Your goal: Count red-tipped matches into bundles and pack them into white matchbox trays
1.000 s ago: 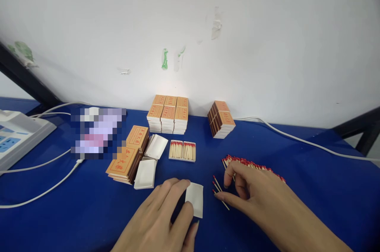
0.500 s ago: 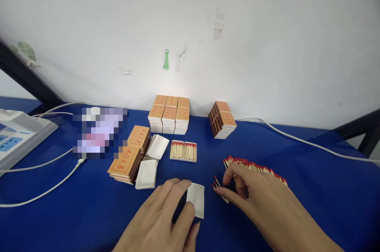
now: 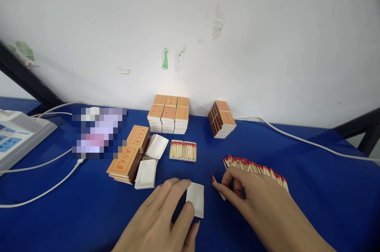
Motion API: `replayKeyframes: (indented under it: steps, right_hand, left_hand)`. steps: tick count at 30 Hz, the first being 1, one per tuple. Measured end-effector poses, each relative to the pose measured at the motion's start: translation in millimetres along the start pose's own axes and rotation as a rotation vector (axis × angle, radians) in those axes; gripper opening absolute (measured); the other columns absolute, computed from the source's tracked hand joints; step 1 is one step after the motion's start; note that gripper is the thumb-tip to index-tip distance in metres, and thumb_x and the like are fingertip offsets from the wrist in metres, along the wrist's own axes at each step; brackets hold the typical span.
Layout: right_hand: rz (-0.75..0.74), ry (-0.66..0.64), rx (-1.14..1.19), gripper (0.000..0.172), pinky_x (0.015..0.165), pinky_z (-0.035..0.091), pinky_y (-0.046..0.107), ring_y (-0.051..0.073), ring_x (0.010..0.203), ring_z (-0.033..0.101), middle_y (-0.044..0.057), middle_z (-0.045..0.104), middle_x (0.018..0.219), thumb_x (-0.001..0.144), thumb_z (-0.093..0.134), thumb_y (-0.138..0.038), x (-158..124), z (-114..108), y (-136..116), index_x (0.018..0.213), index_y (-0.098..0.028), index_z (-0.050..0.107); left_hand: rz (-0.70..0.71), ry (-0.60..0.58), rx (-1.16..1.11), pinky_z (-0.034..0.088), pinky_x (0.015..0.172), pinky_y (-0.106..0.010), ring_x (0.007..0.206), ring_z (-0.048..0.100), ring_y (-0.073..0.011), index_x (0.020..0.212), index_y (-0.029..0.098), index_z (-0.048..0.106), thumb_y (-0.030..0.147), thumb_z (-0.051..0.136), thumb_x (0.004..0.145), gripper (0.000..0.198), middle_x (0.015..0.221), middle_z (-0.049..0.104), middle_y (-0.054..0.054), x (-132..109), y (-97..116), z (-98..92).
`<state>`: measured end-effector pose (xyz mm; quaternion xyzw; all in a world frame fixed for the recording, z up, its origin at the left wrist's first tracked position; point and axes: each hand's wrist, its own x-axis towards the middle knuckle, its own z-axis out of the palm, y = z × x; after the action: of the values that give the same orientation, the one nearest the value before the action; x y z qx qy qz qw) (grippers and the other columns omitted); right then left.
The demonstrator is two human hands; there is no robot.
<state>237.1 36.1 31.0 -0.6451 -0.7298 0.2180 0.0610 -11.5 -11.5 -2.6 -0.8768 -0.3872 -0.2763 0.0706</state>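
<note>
My left hand point(image 3: 162, 218) lies on the blue table, thumb and fingers closed on the left side of an empty white matchbox tray point(image 3: 195, 199). To its right, my right hand point(image 3: 252, 200) pinches a few red-tipped matches point(image 3: 214, 181) between thumb and fingertips, just left of a long row of loose matches point(image 3: 255, 168). Two filled trays point(image 3: 183, 151) sit side by side a little farther back.
Stacks of orange matchboxes stand at the wall point(image 3: 168, 114) and to the right point(image 3: 222, 119); more orange sleeves point(image 3: 129, 155) and empty white trays point(image 3: 146, 173) lie at left. A white power strip point(image 3: 18, 135) and cables point(image 3: 44, 192) run along the left; another cable point(image 3: 297, 138) crosses the right.
My right hand has gathered the few scattered matches together between its fingertips and lifted their tips slightly. My left hand and the white tray have stayed put.
</note>
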Motion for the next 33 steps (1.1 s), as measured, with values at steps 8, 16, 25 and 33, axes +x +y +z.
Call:
replayKeyframes:
  steps: [8, 16, 25, 33]
  right_hand:
    - [0.034, -0.006, -0.006, 0.043, 0.059, 0.035, 0.034, 0.020, 0.062, 0.067, -0.001, 0.071, 0.067, 0.111, 0.055, -0.054, -1.0, 3.0, -2.4, 0.077, -0.029, 0.066]
    - [0.011, 0.016, -0.008, 0.038, 0.058, 0.036, 0.034, 0.021, 0.061, 0.067, -0.001, 0.071, 0.065, 0.108, 0.058, -0.047, -0.4, 6.4, -5.5, 0.076, -0.029, 0.065]
    - [0.072, -0.010, -0.028, 0.043, 0.063, 0.039, 0.037, 0.024, 0.066, 0.068, 0.001, 0.071, 0.069, 0.111, 0.047, -0.051, -0.2, 10.4, -10.6, 0.077, -0.029, 0.061]
    - [0.080, -0.002, 0.006, 0.048, 0.065, 0.039, 0.038, 0.023, 0.069, 0.069, 0.001, 0.072, 0.074, 0.113, 0.038, -0.057, 0.1, 3.9, -9.8, 0.081, -0.029, 0.061]
  left_hand:
    - [0.001, 0.000, -0.003, 0.072, 0.096, -0.045, 0.117, 0.080, -0.0352, 0.104, 0.016, 0.070, 0.012, 0.058, 0.101, 0.013, 0.130, 0.076, -0.019, -1.2, -0.5, 2.3]
    - [0.000, 0.007, -0.004, 0.072, 0.096, -0.045, 0.117, 0.080, -0.0350, 0.105, 0.016, 0.070, 0.012, 0.057, 0.101, 0.014, 0.130, 0.076, -0.019, -1.7, 1.7, 0.0]
    - [0.000, -0.006, -0.004, 0.073, 0.093, -0.047, 0.116, 0.080, -0.0370, 0.104, 0.016, 0.070, 0.012, 0.058, 0.100, 0.013, 0.130, 0.076, -0.020, 0.2, -1.9, 1.8]
    - [0.005, 0.007, -0.014, 0.073, 0.093, -0.046, 0.115, 0.080, -0.0364, 0.103, 0.015, 0.070, 0.011, 0.058, 0.100, 0.013, 0.130, 0.076, -0.020, -0.6, -1.3, 0.1]
